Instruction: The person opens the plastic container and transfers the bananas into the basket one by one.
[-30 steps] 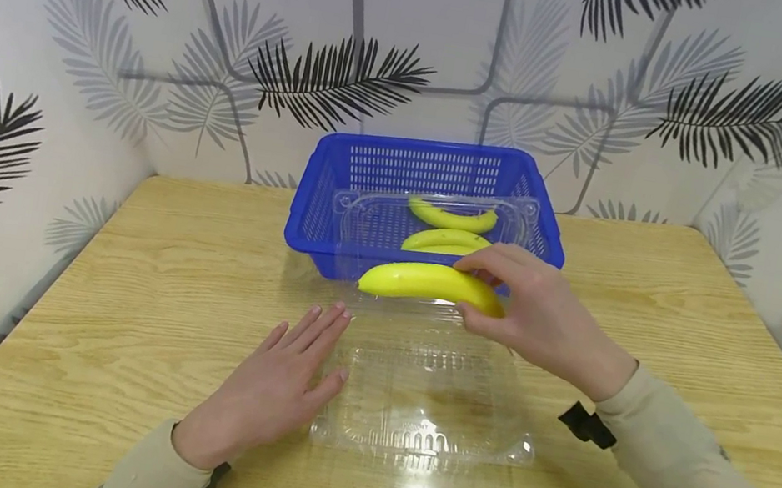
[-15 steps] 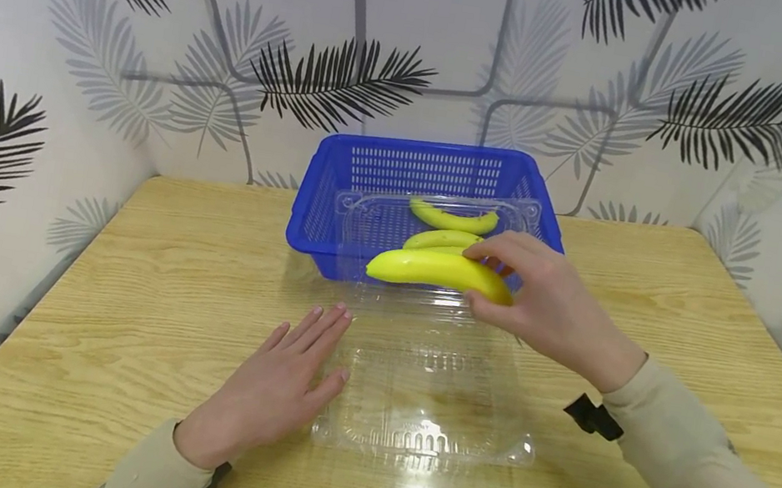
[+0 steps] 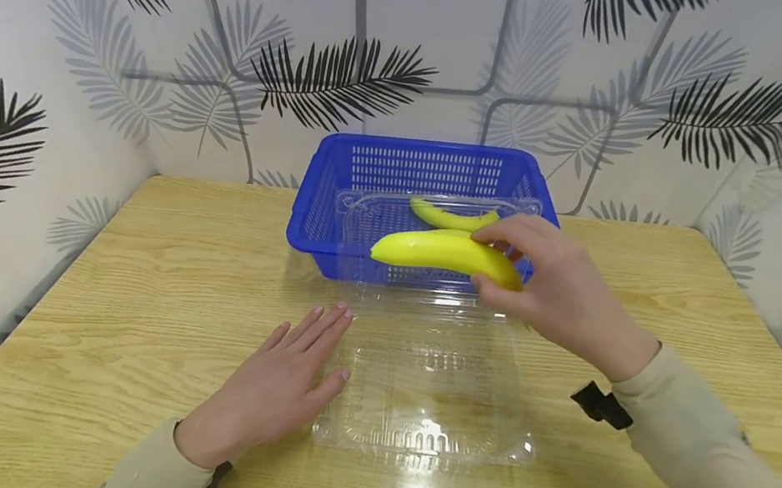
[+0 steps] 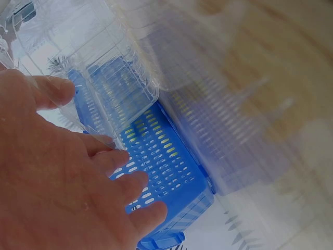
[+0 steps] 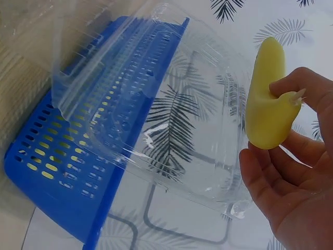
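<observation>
A yellow banana (image 3: 428, 250) is held by its right end in my right hand (image 3: 565, 295), raised in front of the blue basket. The right wrist view shows thumb and fingers pinching the banana (image 5: 268, 99) near its stem. My left hand (image 3: 270, 395) lies with straight fingers at the left edge of a clear plastic clamshell container (image 3: 423, 405). The container stands open, its lid raised at the back in front of the basket. In the left wrist view the fingers (image 4: 132, 187) are near the clear plastic.
A blue perforated basket (image 3: 428, 147) stands at the back of the wooden table (image 3: 204, 275), against a leaf-patterned wall (image 3: 420, 46). Another banana (image 3: 433, 215) lies inside it, seen through the clear lid.
My right hand has lifted the banana up and back, from the basket's front rim to over the basket, covering a banana seen there before. My left hand stays put.
</observation>
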`<state>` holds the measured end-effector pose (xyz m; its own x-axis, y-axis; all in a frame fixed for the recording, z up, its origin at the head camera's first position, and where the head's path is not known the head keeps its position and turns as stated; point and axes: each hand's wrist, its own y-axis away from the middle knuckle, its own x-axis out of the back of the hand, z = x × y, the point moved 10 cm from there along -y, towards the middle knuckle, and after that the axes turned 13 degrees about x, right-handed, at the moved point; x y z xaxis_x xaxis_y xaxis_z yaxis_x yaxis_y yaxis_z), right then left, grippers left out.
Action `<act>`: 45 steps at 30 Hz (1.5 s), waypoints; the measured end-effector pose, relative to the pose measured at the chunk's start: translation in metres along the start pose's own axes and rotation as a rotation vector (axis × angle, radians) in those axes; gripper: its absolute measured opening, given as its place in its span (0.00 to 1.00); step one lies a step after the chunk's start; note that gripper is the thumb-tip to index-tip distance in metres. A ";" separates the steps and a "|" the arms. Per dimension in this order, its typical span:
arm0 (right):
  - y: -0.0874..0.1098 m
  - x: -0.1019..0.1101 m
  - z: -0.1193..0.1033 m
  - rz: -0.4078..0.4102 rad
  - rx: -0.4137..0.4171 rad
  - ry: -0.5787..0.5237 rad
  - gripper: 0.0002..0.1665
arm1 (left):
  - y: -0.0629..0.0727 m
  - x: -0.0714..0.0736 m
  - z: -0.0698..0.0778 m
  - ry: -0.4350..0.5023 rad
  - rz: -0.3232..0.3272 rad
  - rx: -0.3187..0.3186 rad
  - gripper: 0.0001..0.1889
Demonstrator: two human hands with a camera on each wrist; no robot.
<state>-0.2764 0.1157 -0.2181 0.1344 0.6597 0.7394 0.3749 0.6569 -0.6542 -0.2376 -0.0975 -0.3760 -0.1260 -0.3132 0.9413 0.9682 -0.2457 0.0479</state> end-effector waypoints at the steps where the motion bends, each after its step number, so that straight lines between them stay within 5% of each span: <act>1: -0.001 0.001 0.000 0.003 0.002 0.000 0.23 | 0.000 0.000 0.000 0.000 0.000 -0.001 0.34; 45: -0.031 0.038 0.012 0.041 0.021 0.079 0.23 | 0.000 0.000 0.000 0.003 -0.006 0.002 0.34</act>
<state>-0.2938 0.1251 -0.1719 0.2216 0.6561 0.7214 0.3484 0.6377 -0.6870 -0.2373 -0.0972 -0.3758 -0.1328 -0.3147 0.9399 0.9678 -0.2457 0.0545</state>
